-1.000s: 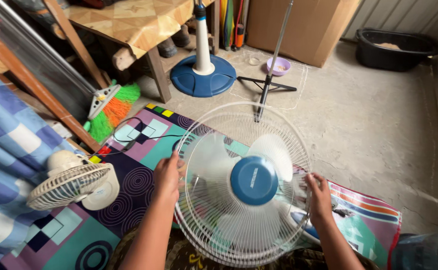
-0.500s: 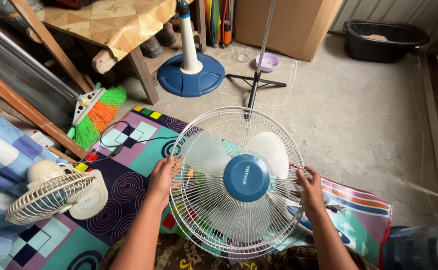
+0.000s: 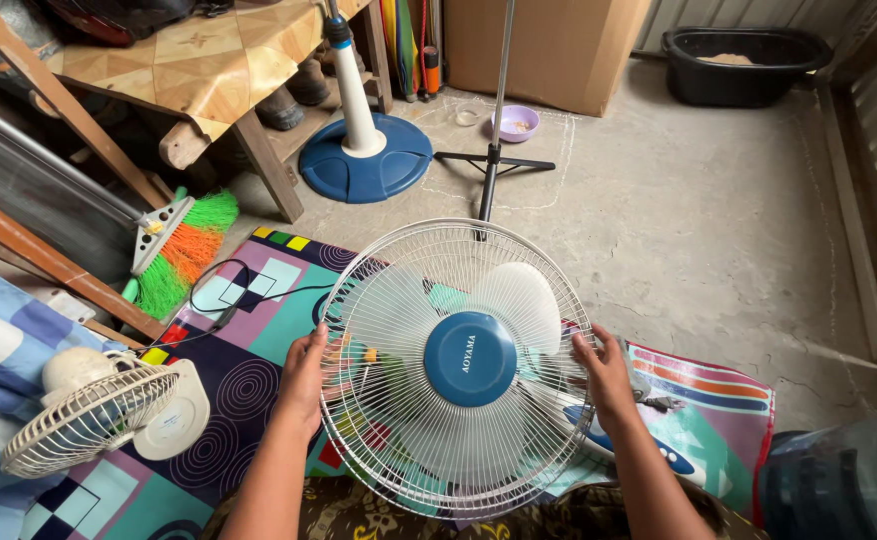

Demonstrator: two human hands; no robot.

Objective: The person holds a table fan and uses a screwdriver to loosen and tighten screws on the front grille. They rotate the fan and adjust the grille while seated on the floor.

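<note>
Concrete floor (image 3: 719, 240) at twelve o'clock carries a small purple bowl (image 3: 517, 123) with crumbs; your left hand (image 3: 306, 378) and right hand (image 3: 607, 378) clasp the round white wire fan cage (image 3: 456, 365) over the patterned mat (image 3: 249, 350)

Both forearms reach forward from the bottom edge of the view, bare and slightly angled inward. The left hand (image 3: 306, 378) is raised with its palm turned inward to the right, fingers curled and thumb up. The right hand (image 3: 604, 375) mirrors it opposite, palm facing left, fingers bent in a grip. The hands are level with each other and well apart.
</note>
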